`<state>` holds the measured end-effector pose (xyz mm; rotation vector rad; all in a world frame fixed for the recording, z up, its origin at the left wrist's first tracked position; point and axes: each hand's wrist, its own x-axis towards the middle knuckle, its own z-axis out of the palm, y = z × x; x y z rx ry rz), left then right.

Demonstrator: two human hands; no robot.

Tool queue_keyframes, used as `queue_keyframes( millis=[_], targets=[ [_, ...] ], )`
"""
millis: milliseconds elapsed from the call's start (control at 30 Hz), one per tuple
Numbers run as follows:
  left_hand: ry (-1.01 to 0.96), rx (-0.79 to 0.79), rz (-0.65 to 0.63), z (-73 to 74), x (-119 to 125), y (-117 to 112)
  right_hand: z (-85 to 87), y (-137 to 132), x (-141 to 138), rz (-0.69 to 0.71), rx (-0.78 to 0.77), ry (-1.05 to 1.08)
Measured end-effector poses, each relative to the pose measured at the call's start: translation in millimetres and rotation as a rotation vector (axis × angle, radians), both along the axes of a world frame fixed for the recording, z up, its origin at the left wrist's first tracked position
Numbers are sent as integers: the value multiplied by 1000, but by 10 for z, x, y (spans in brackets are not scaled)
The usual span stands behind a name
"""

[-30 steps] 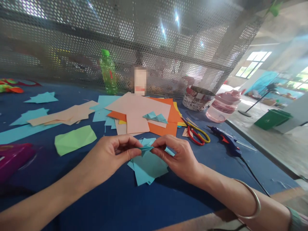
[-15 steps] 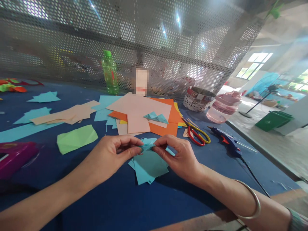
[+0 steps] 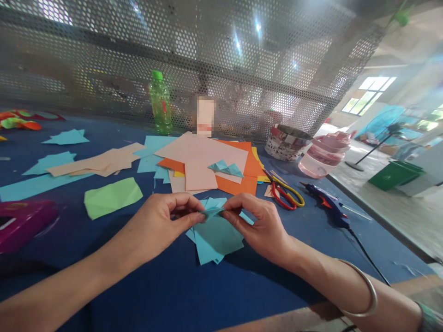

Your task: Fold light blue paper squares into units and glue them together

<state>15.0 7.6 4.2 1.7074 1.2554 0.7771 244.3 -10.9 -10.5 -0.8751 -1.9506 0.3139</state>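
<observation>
On a blue table (image 3: 155,290), a green sheet (image 3: 113,198) lies left of the left hand (image 3: 164,214), whose thumb and fingers pinch one end of a small folded blue paper (image 3: 212,212), held over a stack of flat blue sheets (image 3: 219,242), not yet folded. Beyond, small folded blue pieces (image 3: 234,170), seemingly done, rest on pink paper (image 3: 200,177). The right hand (image 3: 261,226), thumb and fingers together, pinches the paper's other end. Further right lie scissors (image 3: 286,196) and a glue gun (image 3: 328,205), both untouched.

txt/nos.: none legible | pink jug (image 3: 322,157): band mks too blurred to rd
</observation>
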Motion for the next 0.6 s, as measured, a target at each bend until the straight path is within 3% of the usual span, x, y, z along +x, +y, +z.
queue_keyframes(
  millis=[267,467,600],
  targets=[
    [34,-10,33,-14,-21,-18,6,-11,-9,7,-44,27],
    [56,66,17,14,-10,-39,14,-16,-21,-3,-225,86],
    [-59,92,-49,50,-10,-48,12,-17,-25,-14,-326,112]
  ],
)
